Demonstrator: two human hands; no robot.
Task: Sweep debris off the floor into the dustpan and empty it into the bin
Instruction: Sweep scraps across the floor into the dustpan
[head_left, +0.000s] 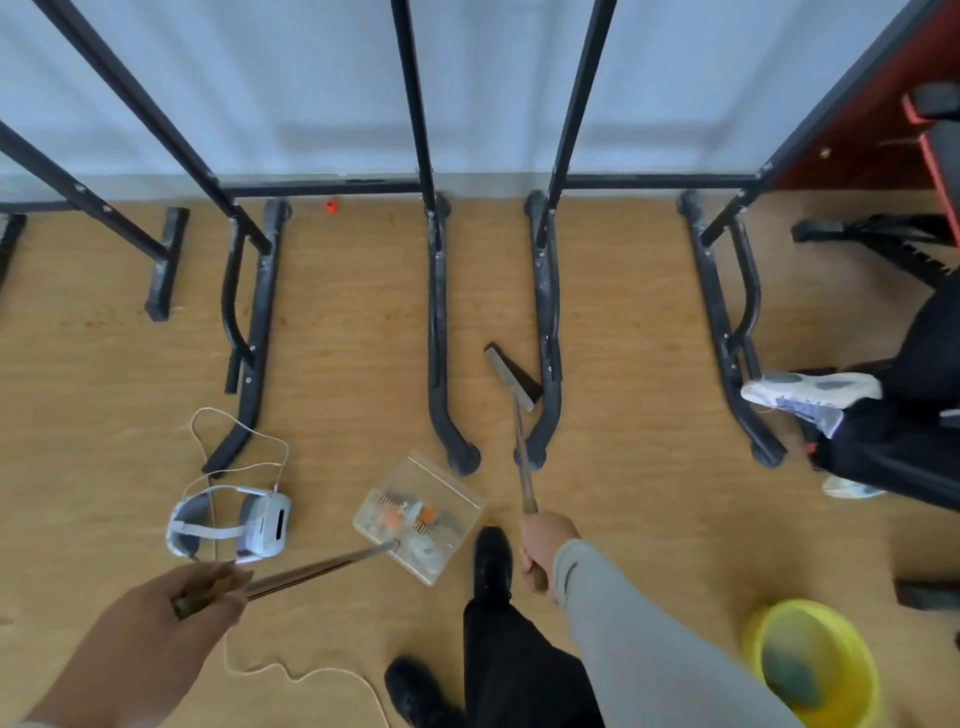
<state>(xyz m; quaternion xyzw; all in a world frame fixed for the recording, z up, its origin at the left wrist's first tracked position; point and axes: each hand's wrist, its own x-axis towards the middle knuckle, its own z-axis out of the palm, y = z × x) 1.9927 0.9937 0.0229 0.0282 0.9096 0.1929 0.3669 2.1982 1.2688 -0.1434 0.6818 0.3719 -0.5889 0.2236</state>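
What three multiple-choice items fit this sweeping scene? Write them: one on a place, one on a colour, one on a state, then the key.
1. Where does the dustpan lie?
A. On the floor ahead of the person's black shoe
B. Inside the bin
C. On a desk

2. What colour is the bin?
A. Blue
B. Yellow
C. Black

3. What is the state of the dustpan?
A. Empty
B. Upside down
C. Holding debris

Key: 1 A, its clear tray rests on the wooden floor just past the shoe. 2 B, the rim and wall at lower right are yellow. 3 C, orange and pale bits show through the tray, while the left hand grips its handle and the right hand grips the broom.
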